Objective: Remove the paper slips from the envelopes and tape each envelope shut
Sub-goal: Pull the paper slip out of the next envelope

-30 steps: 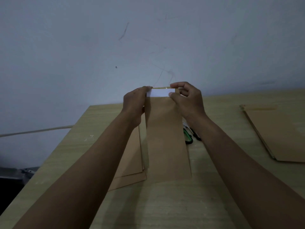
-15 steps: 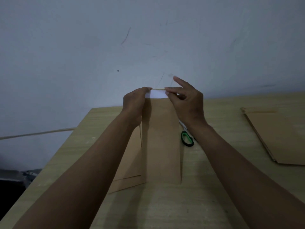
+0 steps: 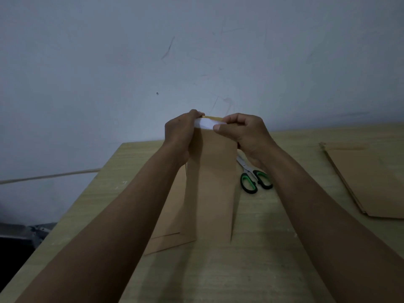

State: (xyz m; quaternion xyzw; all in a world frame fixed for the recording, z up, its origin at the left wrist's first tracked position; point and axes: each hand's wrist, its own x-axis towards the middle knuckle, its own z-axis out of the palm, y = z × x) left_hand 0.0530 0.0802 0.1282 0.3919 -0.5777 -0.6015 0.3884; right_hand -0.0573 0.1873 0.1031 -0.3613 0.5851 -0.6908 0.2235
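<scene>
The left hand (image 3: 178, 133) and right hand (image 3: 242, 132) each pinched a top corner of the tall brown paper envelope (image 3: 211, 182), which stood lifted off the pale wooden table (image 3: 262, 259), probably to spread its mouth around the white paper slip (image 3: 205, 124). Green-handled scissors (image 3: 254, 180) lay just right; brown envelope stacks (image 3: 371, 182) sat well apart.

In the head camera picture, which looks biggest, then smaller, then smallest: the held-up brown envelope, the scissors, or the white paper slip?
1. held-up brown envelope
2. scissors
3. white paper slip, only partly showing
</scene>
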